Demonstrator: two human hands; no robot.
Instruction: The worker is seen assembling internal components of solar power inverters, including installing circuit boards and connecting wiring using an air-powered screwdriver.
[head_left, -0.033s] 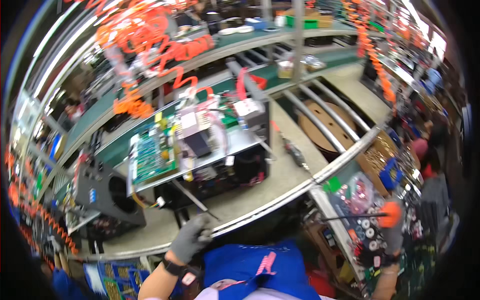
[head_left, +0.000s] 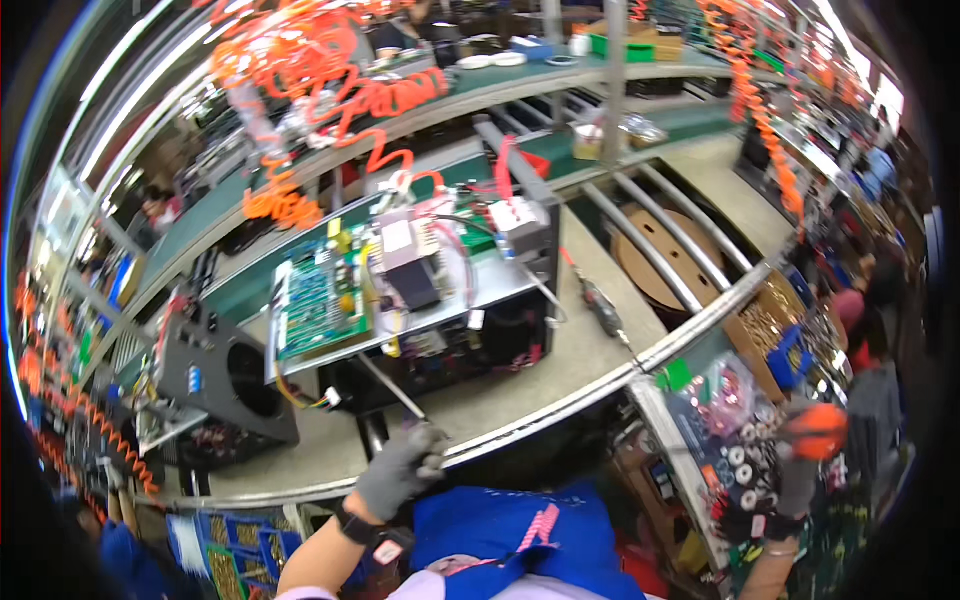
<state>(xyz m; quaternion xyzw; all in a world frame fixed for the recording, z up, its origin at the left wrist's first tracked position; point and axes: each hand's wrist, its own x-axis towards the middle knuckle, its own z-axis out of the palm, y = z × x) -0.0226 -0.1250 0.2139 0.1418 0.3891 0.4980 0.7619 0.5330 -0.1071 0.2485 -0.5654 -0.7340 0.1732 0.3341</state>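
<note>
My left hand (head_left: 400,468), in a grey glove, is closed around a long thin metal tool (head_left: 392,390). The tool's shaft points up toward an open black machine chassis (head_left: 500,330) on the beige bench. The chassis carries a green circuit board (head_left: 320,300) and a grey transformer block (head_left: 410,265) with red and white wires. My right hand (head_left: 800,470), gloved in grey, is far out to the right over trays of small parts (head_left: 730,460). An orange shape (head_left: 817,430) sits at its top. I cannot make out its fingers.
A black housing with a round fan hole (head_left: 225,375) stands left of the chassis. A powered screwdriver (head_left: 600,310) lies on the bench to the right, beside metal rails (head_left: 660,250). Orange coiled hoses (head_left: 300,60) hang above. A person (head_left: 870,300) stands at the right.
</note>
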